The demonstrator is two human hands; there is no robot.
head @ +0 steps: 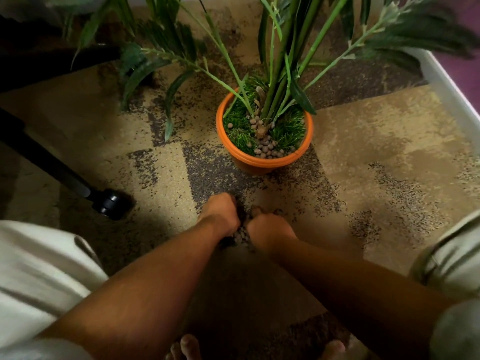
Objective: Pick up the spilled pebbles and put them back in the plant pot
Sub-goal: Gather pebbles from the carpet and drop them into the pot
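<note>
An orange plant pot stands on the carpet, holding green grass, tall stems and a heap of brown pebbles near its front rim. In front of the pot, my left hand and my right hand are pressed close together on the floor. Both have their fingers curled around a small pile of spilled pebbles, which shows only in the gap between them. Most of that pile is hidden under the hands.
A black office-chair leg with a caster lies to the left. A white ledge runs along the right. Long leaves hang over the carpet behind the pot. My knees and bare toes frame the lower view.
</note>
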